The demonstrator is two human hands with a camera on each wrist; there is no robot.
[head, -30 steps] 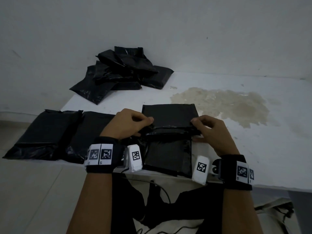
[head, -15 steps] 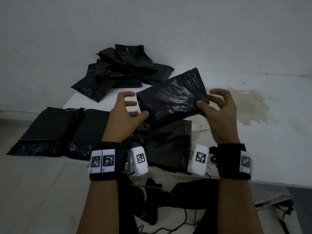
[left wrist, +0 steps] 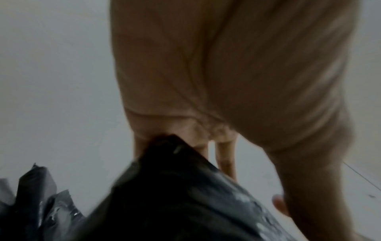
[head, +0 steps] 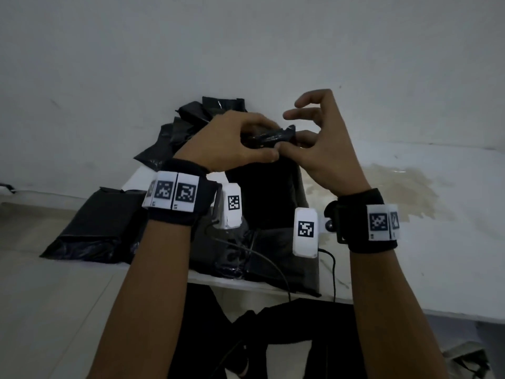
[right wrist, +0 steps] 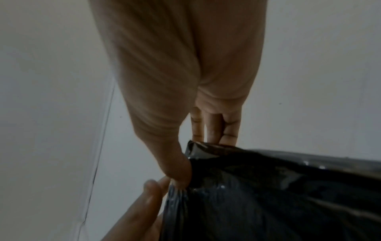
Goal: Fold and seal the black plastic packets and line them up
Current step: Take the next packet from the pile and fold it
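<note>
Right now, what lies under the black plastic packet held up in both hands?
Under the held black plastic packet lies another flat black packet on the white table. The left hand, right hand and packet hide the rest.

The packet (head: 269, 187) is glossy, crinkled black plastic; the table (head: 437, 242) is smooth, matt white, stained.

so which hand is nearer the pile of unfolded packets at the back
Left. The left hand overlaps the pile in the head view; the right hand is farther right.
</note>
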